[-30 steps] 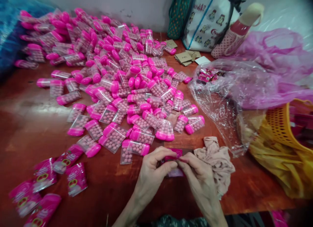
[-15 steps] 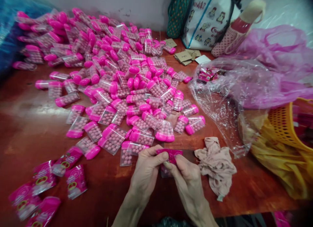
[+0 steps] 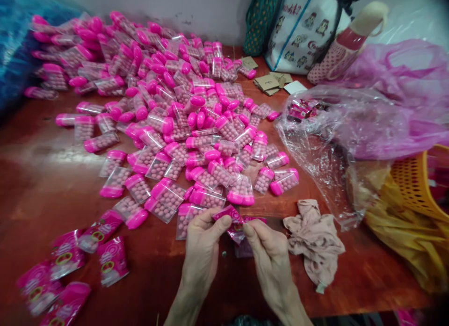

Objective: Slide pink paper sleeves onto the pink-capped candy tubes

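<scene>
- Tabletop (image 3: pixel 66 176), reddish and shiny, meets a pale wall (image 3: pixel 210 8).
- Pink-capped containers (image 3: pixel 166 200) heap across it; crumpled cloth (image 3: pixel 315 242) lies beside the right hand (image 3: pixel 272 253).
- Left hand (image 3: pixel 202 246) and right hand pinch a pink packet (image 3: pixel 233 224).

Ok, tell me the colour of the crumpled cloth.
The cloth is a pale pinkish beige; the head view shows it best.

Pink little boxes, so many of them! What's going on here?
A person's left hand and right hand pinch a shiny pink wrapper. Beyond them, a big heap of pink-capped containers lies on the table. Five pink packets lie to the left, a crumpled cloth to the right.
</scene>
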Demonstrator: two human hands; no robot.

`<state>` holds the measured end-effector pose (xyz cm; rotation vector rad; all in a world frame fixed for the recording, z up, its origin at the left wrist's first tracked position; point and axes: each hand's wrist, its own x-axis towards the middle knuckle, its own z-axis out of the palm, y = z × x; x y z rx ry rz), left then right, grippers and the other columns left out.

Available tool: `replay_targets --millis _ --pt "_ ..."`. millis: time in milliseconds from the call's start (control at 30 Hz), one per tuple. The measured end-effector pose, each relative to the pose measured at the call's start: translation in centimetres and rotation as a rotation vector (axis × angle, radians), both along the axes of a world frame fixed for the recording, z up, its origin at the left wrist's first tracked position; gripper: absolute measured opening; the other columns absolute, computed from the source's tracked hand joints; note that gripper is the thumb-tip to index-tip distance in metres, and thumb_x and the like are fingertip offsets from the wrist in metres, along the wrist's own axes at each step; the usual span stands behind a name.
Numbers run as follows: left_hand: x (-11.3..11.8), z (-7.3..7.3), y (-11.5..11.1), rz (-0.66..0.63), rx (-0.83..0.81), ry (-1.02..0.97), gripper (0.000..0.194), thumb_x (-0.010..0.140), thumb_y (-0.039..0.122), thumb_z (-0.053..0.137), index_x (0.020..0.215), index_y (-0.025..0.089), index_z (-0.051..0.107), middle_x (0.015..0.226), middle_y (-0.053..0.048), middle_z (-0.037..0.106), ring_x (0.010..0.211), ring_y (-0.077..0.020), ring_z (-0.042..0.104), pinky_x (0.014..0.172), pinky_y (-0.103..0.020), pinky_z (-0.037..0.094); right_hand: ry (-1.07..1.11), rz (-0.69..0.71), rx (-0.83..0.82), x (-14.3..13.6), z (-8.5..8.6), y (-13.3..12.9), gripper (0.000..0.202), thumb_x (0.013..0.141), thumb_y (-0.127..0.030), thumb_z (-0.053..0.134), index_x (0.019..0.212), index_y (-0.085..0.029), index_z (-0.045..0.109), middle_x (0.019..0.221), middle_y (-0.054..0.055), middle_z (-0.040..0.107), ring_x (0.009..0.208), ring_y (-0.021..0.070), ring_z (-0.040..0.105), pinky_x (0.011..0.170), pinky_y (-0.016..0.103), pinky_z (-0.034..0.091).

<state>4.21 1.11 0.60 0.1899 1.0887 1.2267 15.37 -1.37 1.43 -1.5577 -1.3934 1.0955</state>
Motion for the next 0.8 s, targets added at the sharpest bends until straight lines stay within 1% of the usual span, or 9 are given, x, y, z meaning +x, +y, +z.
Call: replay_targets --millis 133,233,300,367,433,500,633,733,800 --pt "-0.3 -0.6 -0.4 0.063 0.048 0.214 0.019 0.063 0.012 0.074 0.080 0.019 0.069 0.065 0.004 0.068 0.060 -0.0073 0.058 0.060 -0.016 0.045 -0.120 0.018 0.104 -0.3 -0.2 0.0 0.030 0.091 -0.024 0.044 0.061 -0.018 0.046 0.057 -0.003 0.041 0.052 0.0101 0.038 0.049 0.022 0.028" --pt "-0.6 -1.0 -0.6 0.087 0.098 0.387 0.009 0.066 0.015 0.072 0.073 0.018 0.068 0.061 0.004 0.064 0.058 -0.0076 0.056 0.058 -0.016 0.044 -0.125 -0.003 0.060 -0.4 -0.2 0.2 0.038 0.091 -0.030 0.041 0.055 -0.019 0.039 0.055 -0.004 0.036 0.049 0.0102 0.034 0.047 0.023 0.026" --pt "-0.8 -1.2 -0.7 0.092 0.104 0.449 0.006 0.066 0.016 0.072 0.067 0.017 0.067 0.060 0.004 0.063 0.058 -0.0084 0.055 0.057 -0.017 0.044 -0.055 0.010 0.002 -0.4 0.0 0.5 0.037 0.090 -0.036 0.042 0.058 -0.019 0.044 0.056 -0.003 0.041 0.050 0.0111 0.038 0.048 0.023 0.029" --pt "-1.1 -1.2 -0.6 0.114 0.113 0.447 0.007 0.064 0.015 0.073 0.067 0.018 0.067 0.060 0.004 0.062 0.058 -0.0089 0.055 0.057 -0.018 0.044 0.029 0.007 -0.094 -0.4 0.3 0.8 0.027 0.085 -0.039 0.050 0.070 -0.018 0.055 0.062 -0.001 0.052 0.055 0.0125 0.045 0.052 0.023 0.035" --pt "-1.4 -1.1 -0.4 0.118 0.148 0.388 0.007 0.064 0.016 0.073 0.064 0.018 0.066 0.064 0.003 0.063 0.061 -0.0100 0.056 0.060 -0.019 0.044 0.074 -0.035 -0.203 -0.5 0.5 1.0 0.022 0.080 -0.039 0.059 0.077 -0.017 0.060 0.063 -0.002 0.055 0.056 0.0124 0.047 0.053 0.022 0.037" --pt "-1.7 -0.7 -0.2 0.066 0.208 0.299 0.008 0.063 0.021 0.073 0.062 0.017 0.067 0.071 -0.001 0.064 0.069 -0.0137 0.058 0.064 -0.022 0.045 0.096 -0.050 -0.262 -0.6 0.5 0.9 0.026 0.081 -0.038 0.058 0.068 -0.016 0.059 0.055 -0.004 0.049 0.050 0.0104 0.042 0.048 0.021 0.033" --pt "-1.8 -0.1 0.3 -0.097 0.251 0.254 0.014 0.062 0.028 0.073 0.066 0.015 0.071 0.080 -0.008 0.067 0.076 -0.0208 0.060 0.065 -0.027 0.046 0.129 0.119 -0.223 -0.8 0.6 0.9 0.040 0.090 -0.037 0.045 0.057 -0.016 0.051 0.051 -0.005 0.042 0.049 0.0086 0.037 0.047 0.022 0.029" --pt "-2.1 -0.3 0.6 0.009 0.127 0.259 0.008 0.060 0.022 0.074 0.063 0.015 0.072 0.071 -0.006 0.068 0.068 -0.0173 0.061 0.063 -0.026 0.047 0.070 0.112 -0.141 -0.3 1.0 1.3 0.040 0.093 -0.036 0.039 0.062 -0.017 0.055 0.056 -0.003 0.050 0.052 0.0103 0.045 0.050 0.022 0.034" --pt "-2.6 -0.6 0.8 0.140 0.048 0.244 0.011 0.055 0.022 0.077 0.063 0.016 0.072 0.063 -0.002 0.068 0.059 -0.0143 0.060 0.060 -0.026 0.048 0.017 0.050 -0.040 0.3 1.4 0.7 0.038 0.096 -0.033 0.029 0.084 -0.018 0.062 0.070 0.002 0.061 0.065 0.0149 0.057 0.059 0.025 0.044"
